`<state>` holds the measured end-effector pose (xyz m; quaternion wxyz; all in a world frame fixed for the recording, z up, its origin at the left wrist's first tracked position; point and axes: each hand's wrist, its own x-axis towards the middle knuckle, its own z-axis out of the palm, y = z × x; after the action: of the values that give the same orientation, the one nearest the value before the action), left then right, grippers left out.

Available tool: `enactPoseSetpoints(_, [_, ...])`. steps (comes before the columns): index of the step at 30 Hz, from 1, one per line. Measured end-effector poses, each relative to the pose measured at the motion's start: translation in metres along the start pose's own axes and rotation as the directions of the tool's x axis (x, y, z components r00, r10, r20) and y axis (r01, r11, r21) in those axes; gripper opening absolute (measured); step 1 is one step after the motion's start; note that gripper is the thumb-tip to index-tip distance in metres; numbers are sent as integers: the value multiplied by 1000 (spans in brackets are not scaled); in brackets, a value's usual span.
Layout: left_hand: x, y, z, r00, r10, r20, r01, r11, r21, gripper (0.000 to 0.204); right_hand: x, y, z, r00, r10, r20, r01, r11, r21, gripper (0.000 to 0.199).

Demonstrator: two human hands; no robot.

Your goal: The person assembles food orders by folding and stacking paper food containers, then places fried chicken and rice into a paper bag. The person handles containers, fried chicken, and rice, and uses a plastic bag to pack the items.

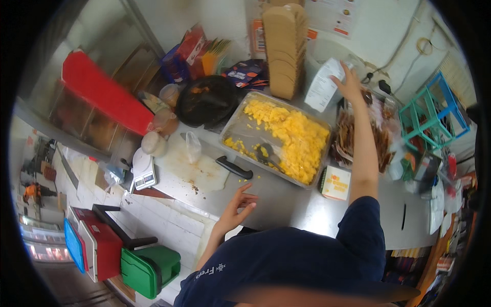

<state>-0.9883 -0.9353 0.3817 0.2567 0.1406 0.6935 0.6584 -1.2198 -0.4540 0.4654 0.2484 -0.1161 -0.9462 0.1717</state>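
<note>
My right hand (350, 88) is stretched to the back of the counter, its thumb and fingers closed on the edge of a white printed paper slip (322, 89), like a receipt. Near the counter's front edge my left hand (235, 209) hangs open, fingers apart and holding nothing. Just beyond it lies a black-handled knife (234, 167), beside a stained white cutting board (199, 171). A metal tray (240, 120) with chopped yellow food (289, 130) stands between my hands, a dark utensil (266, 153) lying in it. What the utensil is, I cannot tell.
Stacked brown cardboard boxes (284, 56) stand behind the tray. A dark round pan (207, 101) and a white kitchen scale (145, 171) are to the left. Under my right arm are brown strips in a tray (353, 135) and a small notepad (336, 182); a teal rack (427, 120) stands far right.
</note>
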Motion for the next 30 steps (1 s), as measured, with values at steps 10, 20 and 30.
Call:
enactPoseSetpoints(10, [88, -68, -173, 440, 458, -772, 248, 765, 595, 32, -50, -45, 8, 901, -173, -398, 96, 974, -206, 53])
enactPoseSetpoints(20, [57, -1, -66, 525, 603, -600, 224, 582, 781, 8, -262, -223, 47, 673, -484, 560, -324, 488, 811, 32])
enactPoseSetpoints(30, [-88, 12, 23, 534, 570, -625, 337, 534, 775, 19, -353, -298, 100, 374, -600, 707, -870, -491, 45, 67])
